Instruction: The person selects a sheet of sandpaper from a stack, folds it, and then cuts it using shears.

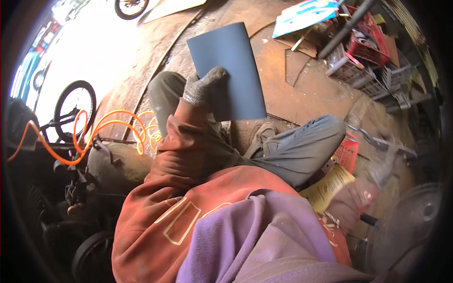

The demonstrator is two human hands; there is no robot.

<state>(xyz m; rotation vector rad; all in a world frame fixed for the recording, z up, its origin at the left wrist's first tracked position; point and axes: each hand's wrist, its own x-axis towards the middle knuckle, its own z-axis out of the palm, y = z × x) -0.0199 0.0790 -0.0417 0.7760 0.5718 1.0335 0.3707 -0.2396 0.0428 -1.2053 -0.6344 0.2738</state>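
Note:
My left hand, in a grey knit glove, grips a flat, smooth, dark blue-grey rectangular sheet by its left side, thumb across its face. The sheet is held up above my knees. Off to the right, my right hand, also gloved in grey, reaches out low beside my bent knee and is smeared by motion. Close to its fingers lies a long dark metal bar-like tool; whether they touch it I cannot tell. A yellow printed sheet lies between my right forearm and thigh.
An orange coiled hose loops over a rusty tank at left, near a wheel. Red crate and grey crate stand far right. A red basket sits past my right knee. A round translucent disc is lower right.

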